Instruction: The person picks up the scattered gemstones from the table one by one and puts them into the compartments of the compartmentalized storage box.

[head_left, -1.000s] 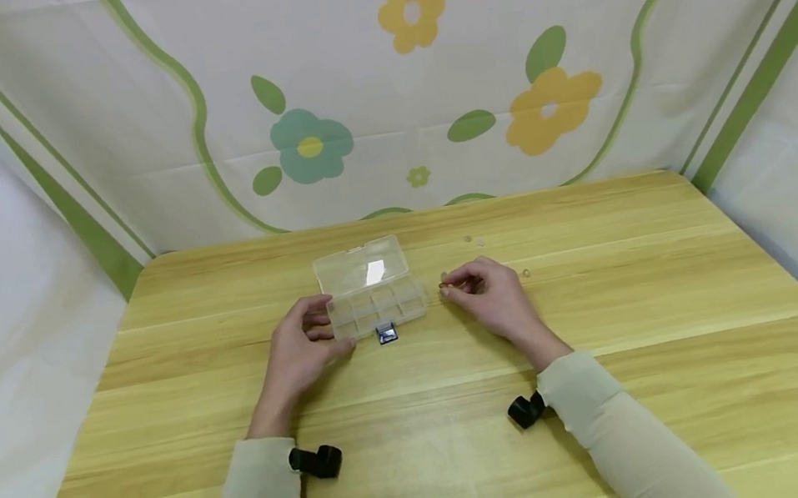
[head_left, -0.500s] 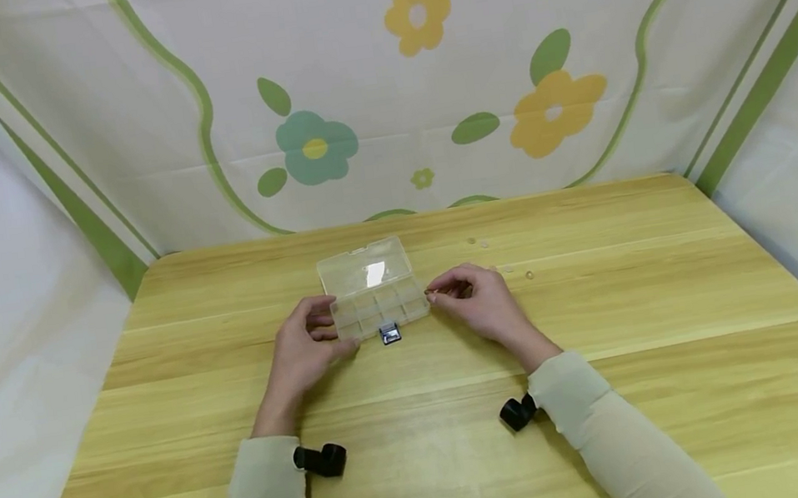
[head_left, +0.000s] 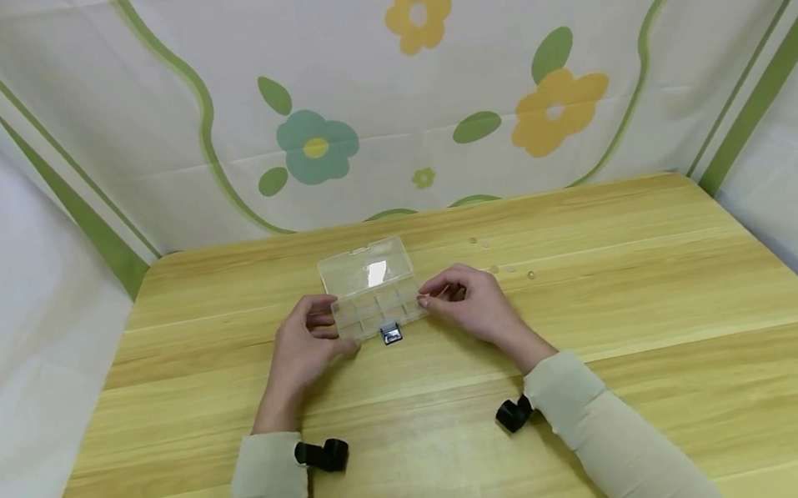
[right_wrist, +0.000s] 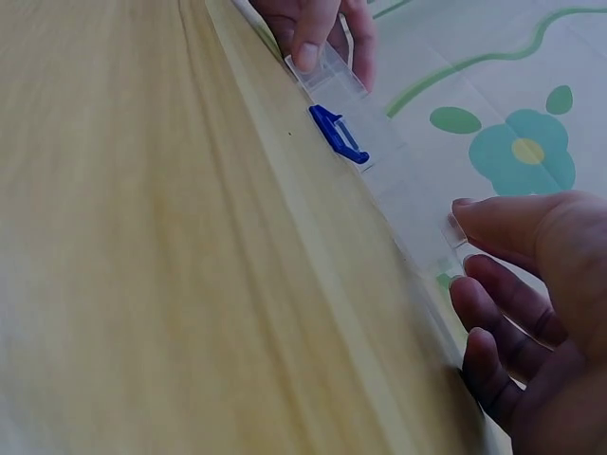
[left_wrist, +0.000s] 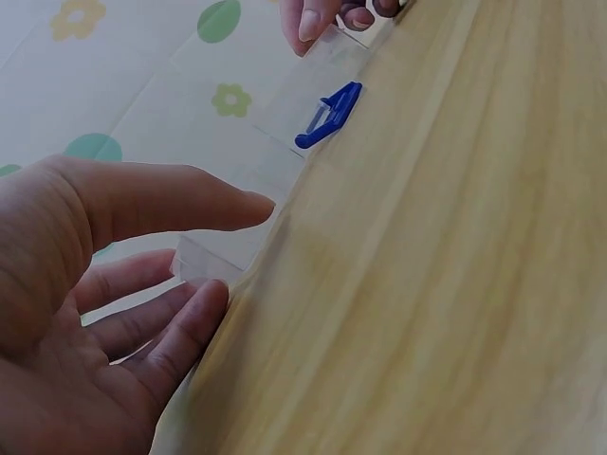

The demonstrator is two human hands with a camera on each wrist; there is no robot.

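Observation:
A clear plastic compartment box (head_left: pixel 370 313) stands on the table with its lid (head_left: pixel 365 267) tipped back and a blue latch (head_left: pixel 391 333) at its front. My left hand (head_left: pixel 302 346) grips the box's left end, thumb at the front corner and fingers along the side. At the right end, my right hand (head_left: pixel 473 303) pinches a small translucent piece (right_wrist: pixel 456 229) over the rightmost compartments. Its kind cannot be told, as the fingertips mostly cover it. In the left wrist view, the blue latch (left_wrist: pixel 329 116) shows between the two hands.
Several small roundish pieces lie on the wooden table (head_left: pixel 427 464) to the right of the box, among them one piece (head_left: pixel 531 274) farthest right and another (head_left: pixel 473 240) farther back. A flowered cloth (head_left: pixel 361 77) hangs behind the table's far edge.
My right hand has moved left with the small piece, from beside the box to over its right end. My left hand has kept its grip on the box.

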